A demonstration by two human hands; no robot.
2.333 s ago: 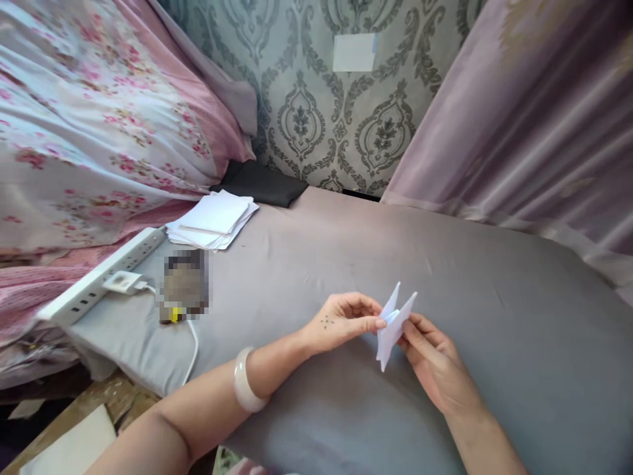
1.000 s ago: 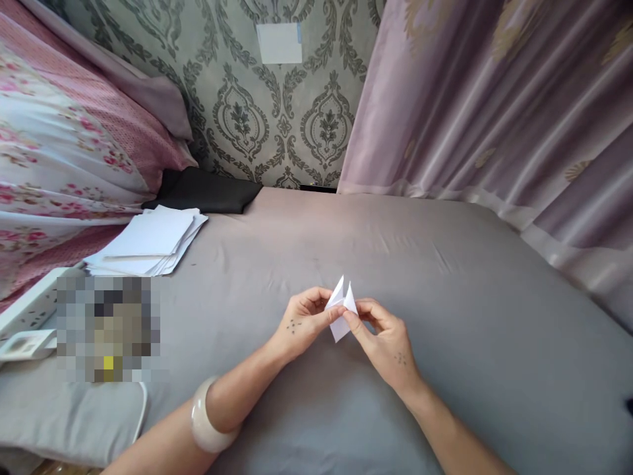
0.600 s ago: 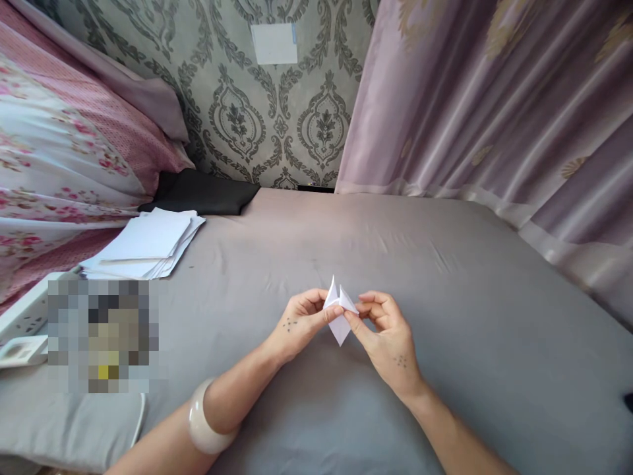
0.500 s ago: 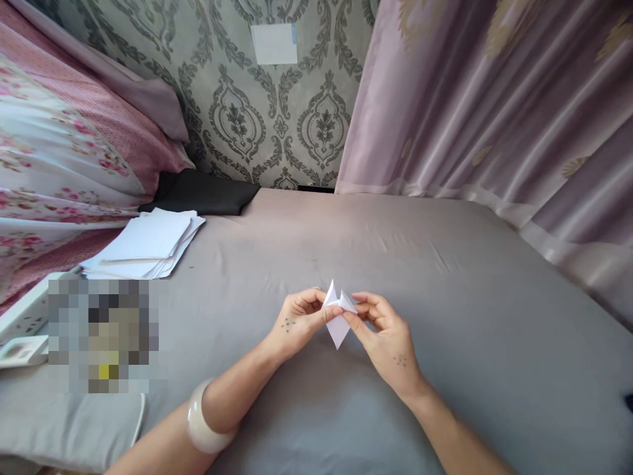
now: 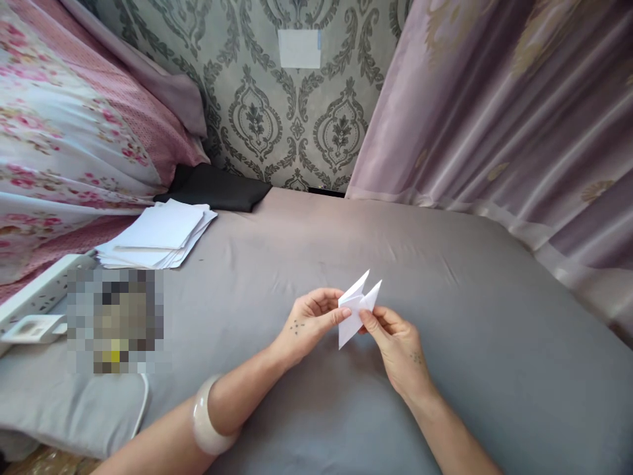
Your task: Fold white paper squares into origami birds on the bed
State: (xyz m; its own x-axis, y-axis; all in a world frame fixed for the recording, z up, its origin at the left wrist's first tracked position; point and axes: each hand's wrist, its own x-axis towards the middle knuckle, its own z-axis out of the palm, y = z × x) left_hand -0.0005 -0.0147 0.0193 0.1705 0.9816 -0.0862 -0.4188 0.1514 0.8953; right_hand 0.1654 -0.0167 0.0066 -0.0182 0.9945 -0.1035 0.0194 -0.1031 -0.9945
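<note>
A small piece of folded white paper [image 5: 350, 323] is held up between my two hands, above the grey sheet [image 5: 484, 343]. Two pointed flaps rise from its top, and one point hangs at its lower left. My left hand [image 5: 314, 323] pinches its left edge, thumb across the front and fingers behind. At the right side, my right hand [image 5: 398, 343] grips it between thumb and fingers. The fingertips behind the paper are partly hidden. A pale bangle [image 5: 208, 417] circles my left forearm.
To the left lies a stack of white paper [image 5: 161, 227], with a black folded item [image 5: 215, 188] behind it. A white power strip [image 5: 42, 287] and plugged-in charger [image 5: 34, 328] sit beside a blurred patch [image 5: 119, 316]. Curtains [image 5: 459, 119] hang at the right.
The folded paper has tilted, its upper points now leaning right, and its flaps look wider apart. My right hand has shifted its grip on the right side. The view has turned slightly left.
</note>
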